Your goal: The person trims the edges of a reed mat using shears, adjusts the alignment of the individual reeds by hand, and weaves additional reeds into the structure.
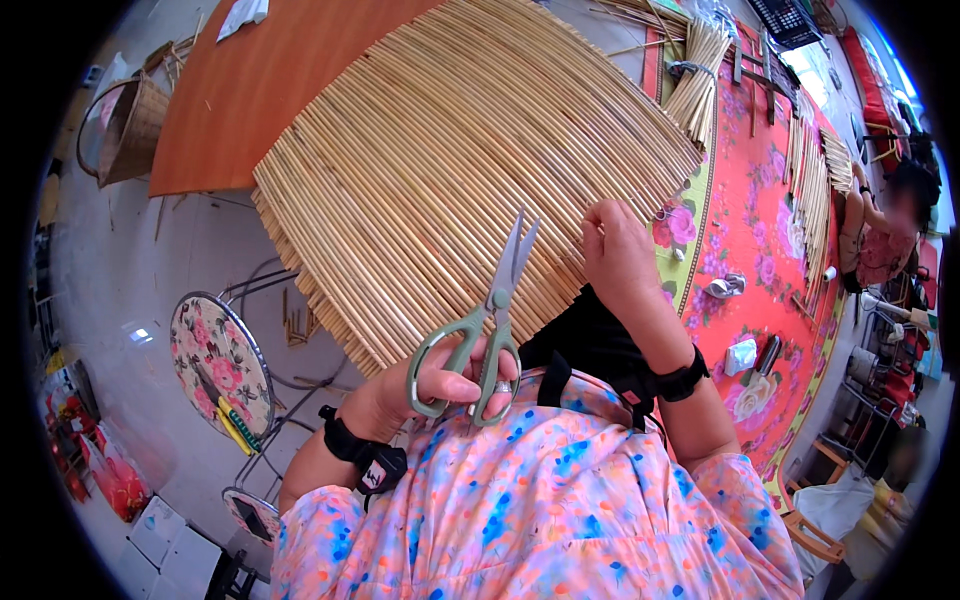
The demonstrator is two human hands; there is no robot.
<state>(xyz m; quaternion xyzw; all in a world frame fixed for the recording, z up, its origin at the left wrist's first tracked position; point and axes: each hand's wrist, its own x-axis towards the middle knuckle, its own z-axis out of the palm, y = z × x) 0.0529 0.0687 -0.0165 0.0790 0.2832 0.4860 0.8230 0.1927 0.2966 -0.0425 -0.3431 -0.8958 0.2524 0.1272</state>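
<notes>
A wide mat of straight tan reed stalks [430, 150], laid side by side, slants across the space in front of me. My left hand [450, 385] is low over its near edge, closed around the green handles of a pair of scissors [495, 310]. The blades point away from me above the stalks and are slightly apart. My right hand [618, 250] is at the mat's right near edge, its fingers curled together in a pinch. Whatever it may hold is too small or hidden to make out.
An orange board [270, 80] lies under the mat's far left. Right of it, a red flowered cloth [740, 230] bears a tied stalk bundle [695, 85], loose stalks and a white tissue pack [740, 356]. A flowered stool [220, 365] stands left; another person [885, 235] sits far right.
</notes>
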